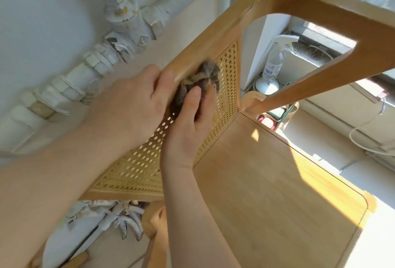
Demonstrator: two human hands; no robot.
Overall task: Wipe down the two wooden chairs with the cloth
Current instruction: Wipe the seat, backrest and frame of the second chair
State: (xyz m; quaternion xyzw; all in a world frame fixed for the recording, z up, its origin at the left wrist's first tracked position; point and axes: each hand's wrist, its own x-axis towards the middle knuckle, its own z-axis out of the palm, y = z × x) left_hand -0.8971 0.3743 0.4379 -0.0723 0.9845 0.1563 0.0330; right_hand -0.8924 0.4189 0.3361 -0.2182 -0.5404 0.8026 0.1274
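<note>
A light wooden chair with a woven cane backrest fills the middle of the head view. My left hand grips the top rail of the backrest from behind, fingers curled over its edge. My right hand holds a crumpled grey-brown cloth and presses it against the cane panel just below the rail. A curved wooden armrest arches over the seat at the upper right. Only this one chair is clearly visible.
White painted pipes run along the wall to the left, close behind the backrest. A clear plastic bottle and a white fan base stand by the window sill at the right. A white cable hangs there. Sunlight falls on the seat's right edge.
</note>
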